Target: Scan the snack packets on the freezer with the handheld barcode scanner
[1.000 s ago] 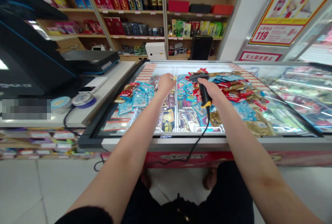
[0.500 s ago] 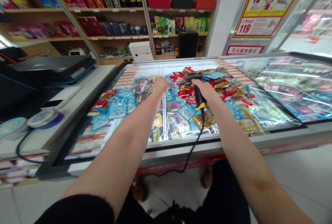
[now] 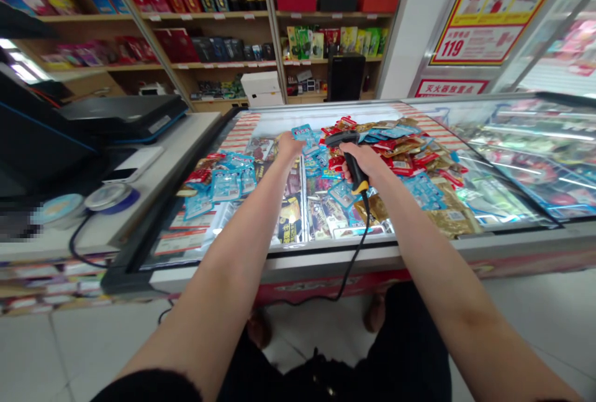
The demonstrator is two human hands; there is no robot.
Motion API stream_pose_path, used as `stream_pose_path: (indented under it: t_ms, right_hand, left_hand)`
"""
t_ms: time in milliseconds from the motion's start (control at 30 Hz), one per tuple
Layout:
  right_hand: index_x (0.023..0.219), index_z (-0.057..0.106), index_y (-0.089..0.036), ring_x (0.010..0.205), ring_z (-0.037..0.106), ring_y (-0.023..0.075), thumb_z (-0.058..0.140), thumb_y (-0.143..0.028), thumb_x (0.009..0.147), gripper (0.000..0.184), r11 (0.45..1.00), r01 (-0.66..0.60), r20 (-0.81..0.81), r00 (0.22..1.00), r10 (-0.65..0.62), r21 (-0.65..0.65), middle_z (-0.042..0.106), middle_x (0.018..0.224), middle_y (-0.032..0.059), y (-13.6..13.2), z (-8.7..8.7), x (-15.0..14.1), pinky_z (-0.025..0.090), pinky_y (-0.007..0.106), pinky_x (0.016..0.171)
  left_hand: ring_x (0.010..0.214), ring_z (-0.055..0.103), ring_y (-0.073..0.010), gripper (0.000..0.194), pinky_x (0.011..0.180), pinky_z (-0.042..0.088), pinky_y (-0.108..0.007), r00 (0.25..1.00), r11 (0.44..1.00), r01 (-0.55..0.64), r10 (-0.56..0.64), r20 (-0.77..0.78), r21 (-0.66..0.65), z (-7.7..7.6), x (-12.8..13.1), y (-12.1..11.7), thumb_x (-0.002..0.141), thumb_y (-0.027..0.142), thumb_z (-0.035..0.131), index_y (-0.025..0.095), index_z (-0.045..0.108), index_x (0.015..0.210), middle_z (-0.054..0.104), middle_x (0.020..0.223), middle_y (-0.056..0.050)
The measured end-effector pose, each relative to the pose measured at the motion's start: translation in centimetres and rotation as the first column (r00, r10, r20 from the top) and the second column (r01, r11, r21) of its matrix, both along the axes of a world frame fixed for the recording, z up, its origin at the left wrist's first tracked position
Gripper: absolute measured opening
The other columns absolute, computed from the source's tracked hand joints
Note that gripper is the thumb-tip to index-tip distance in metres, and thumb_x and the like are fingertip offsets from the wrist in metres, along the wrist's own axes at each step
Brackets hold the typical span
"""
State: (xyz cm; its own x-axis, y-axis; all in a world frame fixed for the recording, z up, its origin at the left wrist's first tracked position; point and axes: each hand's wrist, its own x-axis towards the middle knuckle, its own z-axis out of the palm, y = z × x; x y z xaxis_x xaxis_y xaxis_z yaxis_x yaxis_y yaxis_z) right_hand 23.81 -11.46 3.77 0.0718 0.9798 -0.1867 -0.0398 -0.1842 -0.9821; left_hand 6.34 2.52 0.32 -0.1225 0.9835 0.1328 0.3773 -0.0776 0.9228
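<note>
My right hand (image 3: 365, 160) is wrapped round the handle of a black and yellow barcode scanner (image 3: 354, 174), whose cable hangs down over the freezer's front edge. The scanner's head points left, over the heaped snack packets. My left hand (image 3: 289, 146) is closed at the edge of a blue snack packet (image 3: 303, 133), which stands tilted up just left of the scanner head; the fingertips are partly hidden. Around both hands, red, gold and blue packets (image 3: 405, 163) lie piled on the glass top. A smaller group of blue packets (image 3: 226, 183) lies to the left.
The chest freezer (image 3: 344, 255) has frozen goods under its glass. On the left, a counter (image 3: 153, 194) bears a black scale (image 3: 135, 118), a phone (image 3: 121, 175) and a round tub (image 3: 110, 197). Stocked shelves (image 3: 218, 67) stand behind, with a black box (image 3: 345, 78) before them.
A blue packet now shows upright at my left hand, where none stood before. The right hand keeps the scanner in nearly the same place. The whole view has shifted slightly.
</note>
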Motion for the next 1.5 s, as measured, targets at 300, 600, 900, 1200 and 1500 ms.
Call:
stream_pose_path:
  t_ms: [300, 600, 900, 1200, 1500]
  right_hand:
    - [0.062, 0.055, -0.017, 0.033, 0.049, 0.0131, 0.061, -0.026, 0.088, 0.029, 0.996, -0.077, 0.049, 0.996, 0.074, 0.044, 0.056, 0.045, 0.0026, -0.1, 0.0, -1.9, 0.042, 0.024, 0.032]
    - [0.06, 0.056, -0.017, 0.034, 0.05, 0.0138, 0.063, -0.033, 0.083, 0.029, 0.989, -0.143, 0.073, 0.988, 0.139, 0.049, 0.058, 0.046, 0.0044, 0.0, -1.5, -1.3, 0.044, 0.025, 0.034]
    - [0.06, 0.056, -0.018, 0.034, 0.048, 0.0137, 0.061, -0.033, 0.083, 0.028, 0.991, -0.135, 0.084, 0.988, 0.133, 0.014, 0.057, 0.045, 0.004, -0.6, -1.1, -1.3, 0.043, 0.025, 0.033]
    - [0.064, 0.055, -0.018, 0.035, 0.05, 0.0135, 0.064, -0.031, 0.084, 0.024, 0.991, -0.13, 0.041, 0.991, 0.13, 0.007, 0.057, 0.048, 0.0025, -0.7, -0.9, -1.5, 0.042, 0.025, 0.032]
    - [0.069, 0.055, -0.019, 0.035, 0.048, 0.0131, 0.068, -0.033, 0.085, 0.025, 0.988, -0.156, 0.03, 0.987, 0.156, 0.015, 0.056, 0.047, 0.0016, -0.8, 0.4, -5.1, 0.041, 0.024, 0.033]
  left_hand:
    - [0.079, 0.069, -0.0171, 0.018, 0.077, 0.057, -0.032, 0.944, 0.994, 0.063, -0.032, 0.327, -0.087, 0.2, -1.9, -3.8, 0.073, 0.022, 0.073, 0.017, 0.063, 0.087, 0.069, 0.078, -0.002]
    - [0.073, 0.067, -0.014, 0.022, 0.074, 0.056, -0.029, 0.926, 0.996, 0.066, -0.036, 0.377, -0.066, 0.4, -1.9, -4.5, 0.068, 0.011, 0.065, 0.017, 0.064, 0.089, 0.067, 0.078, 0.001]
    - [0.077, 0.067, -0.0156, 0.023, 0.074, 0.055, -0.03, 0.945, 0.995, 0.049, -0.018, 0.328, -0.086, 0.4, -1.8, -4.6, 0.07, 0.016, 0.069, 0.018, 0.065, 0.093, 0.066, 0.076, 0.001]
    - [0.073, 0.066, -0.0144, 0.027, 0.073, 0.054, -0.029, 0.937, 0.996, 0.065, -0.038, 0.346, -0.067, 0.2, -1.7, -4.7, 0.068, 0.013, 0.07, 0.016, 0.068, 0.095, 0.066, 0.075, 0.0]
    - [0.075, 0.068, -0.0172, 0.028, 0.073, 0.056, -0.031, 0.947, 0.999, 0.015, -0.001, 0.32, -0.042, 0.5, -4.6, -5.2, 0.064, 0.015, 0.072, 0.016, 0.068, 0.092, 0.068, 0.075, 0.0]
